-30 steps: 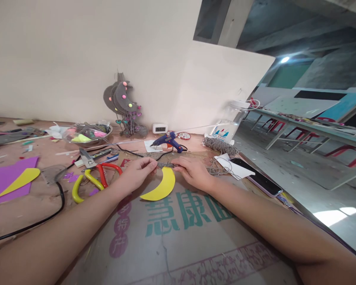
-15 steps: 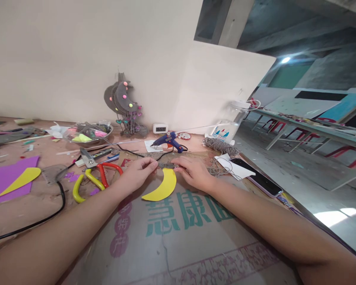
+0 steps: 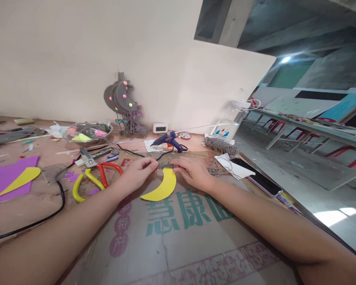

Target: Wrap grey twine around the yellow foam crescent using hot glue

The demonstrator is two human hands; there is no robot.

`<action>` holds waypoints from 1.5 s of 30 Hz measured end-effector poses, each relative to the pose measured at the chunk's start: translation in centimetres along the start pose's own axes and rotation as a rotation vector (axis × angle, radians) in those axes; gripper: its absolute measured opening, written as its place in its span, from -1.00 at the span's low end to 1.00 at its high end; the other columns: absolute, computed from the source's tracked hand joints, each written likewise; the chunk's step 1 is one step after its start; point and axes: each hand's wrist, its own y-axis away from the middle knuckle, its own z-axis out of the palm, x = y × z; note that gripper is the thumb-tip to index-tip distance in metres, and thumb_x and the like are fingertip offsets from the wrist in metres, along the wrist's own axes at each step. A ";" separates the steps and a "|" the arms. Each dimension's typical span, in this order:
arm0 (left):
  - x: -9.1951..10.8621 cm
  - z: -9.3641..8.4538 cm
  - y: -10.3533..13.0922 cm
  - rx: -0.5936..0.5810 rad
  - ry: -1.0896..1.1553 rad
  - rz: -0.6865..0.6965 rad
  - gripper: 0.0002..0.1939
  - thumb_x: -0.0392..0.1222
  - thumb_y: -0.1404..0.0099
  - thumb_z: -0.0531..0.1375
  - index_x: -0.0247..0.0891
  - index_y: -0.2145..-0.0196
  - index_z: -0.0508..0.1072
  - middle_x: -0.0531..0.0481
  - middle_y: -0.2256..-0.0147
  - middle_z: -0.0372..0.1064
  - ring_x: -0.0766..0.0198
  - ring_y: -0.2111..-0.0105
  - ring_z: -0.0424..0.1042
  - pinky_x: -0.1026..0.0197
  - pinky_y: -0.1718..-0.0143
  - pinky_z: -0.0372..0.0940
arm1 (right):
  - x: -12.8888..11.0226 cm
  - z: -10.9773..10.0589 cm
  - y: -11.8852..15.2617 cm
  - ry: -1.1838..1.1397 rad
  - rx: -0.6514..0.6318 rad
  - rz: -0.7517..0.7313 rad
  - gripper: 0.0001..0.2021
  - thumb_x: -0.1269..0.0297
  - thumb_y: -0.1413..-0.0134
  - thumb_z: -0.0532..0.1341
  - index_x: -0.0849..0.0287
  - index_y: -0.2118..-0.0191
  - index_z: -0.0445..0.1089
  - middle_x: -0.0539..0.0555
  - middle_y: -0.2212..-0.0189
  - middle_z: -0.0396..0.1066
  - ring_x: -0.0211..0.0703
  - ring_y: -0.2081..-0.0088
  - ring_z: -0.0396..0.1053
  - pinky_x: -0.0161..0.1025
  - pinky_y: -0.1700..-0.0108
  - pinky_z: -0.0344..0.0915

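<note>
A yellow crescent [image 3: 163, 188] lies over the printed cardboard [image 3: 178, 245], its upper end meeting a small grey piece [image 3: 165, 165]. My left hand [image 3: 141, 170] is pinched at the left end of that grey piece. From the other side, my right hand [image 3: 192, 171] has thumb and fingers closed on its right end. The fingertips partly hide the piece, so its exact shape is unclear. Behind the hands, a blue glue gun [image 3: 169, 140] rests near a white paper scrap [image 3: 153, 145].
Scissors with red and yellow handles [image 3: 99, 174] lie left of my hands, near purple sheets [image 3: 12, 174]. Grey cord [image 3: 221, 146] and a phone [image 3: 258, 178] are on the right. Decorated grey crescents [image 3: 123, 97] stand by the wall, beside a bowl [image 3: 102, 138].
The crescent's lower tip has shifted very slightly left. Both hands keep nearly the same position and grip.
</note>
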 end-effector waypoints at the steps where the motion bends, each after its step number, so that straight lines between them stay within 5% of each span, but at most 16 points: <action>1: 0.0 0.0 0.0 0.010 -0.002 -0.003 -0.68 0.03 -0.21 0.02 -0.27 0.51 0.30 0.10 0.55 0.21 0.34 0.50 0.21 0.32 0.45 0.08 | 0.0 0.0 0.0 -0.032 0.023 0.015 -0.73 0.22 -0.19 0.01 0.20 0.11 0.34 0.11 0.29 0.45 -0.17 0.28 0.37 -0.27 0.25 0.23; 8: -0.3 0.0 -0.1 0.012 0.009 -0.019 -0.68 0.03 -0.22 0.00 -0.26 0.49 0.30 0.10 0.53 0.22 0.33 0.47 0.22 0.31 0.41 0.10 | 1.6 0.2 -0.2 -0.168 0.280 0.282 -0.71 0.24 -0.17 0.03 0.18 0.03 0.30 0.14 0.16 0.40 -0.11 0.16 0.34 -0.19 0.13 0.25; 13: -0.3 0.1 -0.2 0.019 0.039 -0.001 -0.69 0.02 -0.22 0.01 -0.26 0.50 0.28 0.10 0.54 0.21 0.33 0.48 0.22 0.31 0.41 0.10 | 3.2 0.5 -0.4 -0.123 0.155 0.366 -0.69 0.33 -0.12 0.07 0.16 0.00 0.29 0.14 0.19 0.37 -0.10 0.19 0.33 -0.17 0.13 0.25; 16: 0.1 0.1 0.1 0.120 -0.008 0.016 -0.70 0.01 -0.23 0.01 -0.26 0.50 0.29 0.10 0.55 0.21 0.32 0.48 0.22 0.30 0.42 0.09 | 3.1 0.0 -0.6 -0.144 0.167 0.389 -0.70 0.34 -0.10 0.08 0.19 0.02 0.30 0.15 0.16 0.34 -0.11 0.14 0.30 -0.19 0.09 0.22; 21: 1.2 0.2 0.7 0.278 -0.086 0.120 -0.71 -0.02 -0.26 0.00 -0.25 0.47 0.31 0.08 0.52 0.24 0.30 0.45 0.25 0.30 0.42 0.10 | 0.5 -1.9 -1.1 -0.377 0.061 0.395 -0.73 0.18 -0.17 -0.01 0.22 0.28 0.37 0.05 0.39 0.37 -0.21 0.34 0.29 -0.29 0.29 0.21; 24: 1.8 0.2 1.1 0.370 -0.114 0.182 -0.72 -0.04 -0.27 -0.01 -0.26 0.40 0.36 0.04 0.45 0.31 0.27 0.39 0.29 0.29 0.36 0.14 | -1.7 -2.2 -1.2 -0.508 -0.087 0.319 -0.80 0.18 -0.08 0.11 0.21 0.33 0.35 -0.02 0.48 0.32 -0.28 0.44 0.22 -0.35 0.39 0.16; 27: 2.2 0.4 1.5 0.432 -0.132 0.238 -0.73 -0.05 -0.27 -0.01 -0.26 0.36 0.39 0.01 0.40 0.34 0.25 0.34 0.31 0.28 0.31 0.16 | -3.1 -1.6 -1.0 -0.523 -0.097 0.261 -0.80 0.16 0.00 0.19 0.22 0.41 0.29 -0.07 0.55 0.20 -0.33 0.50 0.13 -0.39 0.46 0.09; 31: 2.4 0.6 1.7 0.366 -0.052 0.260 -0.75 -0.04 -0.24 0.03 -0.25 0.29 0.37 0.00 0.34 0.35 0.25 0.30 0.31 0.28 0.28 0.18 | -3.3 -0.9 -0.4 -0.351 0.063 0.220 -0.85 0.23 -0.06 0.13 0.20 0.41 0.23 -0.07 0.55 0.18 -0.35 0.52 0.10 -0.39 0.48 0.05; 35: 2.0 0.6 1.3 0.304 0.068 0.163 -0.67 0.06 -0.22 0.02 -0.26 0.47 0.33 0.09 0.55 0.23 0.32 0.49 0.24 0.31 0.43 0.15 | -2.4 -0.7 0.1 -0.009 0.156 0.073 -0.97 0.44 0.02 0.12 0.20 0.40 0.25 -0.03 0.54 0.26 -0.29 0.49 0.16 -0.35 0.42 0.03; 38: 1.5 0.6 0.9 0.146 0.171 0.071 -0.58 0.12 -0.20 0.01 -0.29 0.51 0.38 0.05 0.58 0.26 0.31 0.50 0.26 0.29 0.45 0.15 | -1.5 -0.7 0.3 0.183 0.222 -0.030 -0.92 0.50 0.05 0.10 0.20 0.39 0.27 0.02 0.52 0.32 -0.24 0.44 0.19 -0.33 0.38 0.03; 45: 0.6 0.9 0.2 0.083 0.275 0.006 -0.61 0.12 -0.13 0.09 -0.30 0.49 0.38 0.08 0.58 0.26 0.35 0.54 0.23 0.31 0.48 0.12 | -0.5 -0.5 0.2 0.358 0.205 -0.175 -0.88 0.43 -0.10 0.04 0.21 0.39 0.29 0.05 0.49 0.34 -0.22 0.42 0.19 -0.30 0.36 0.03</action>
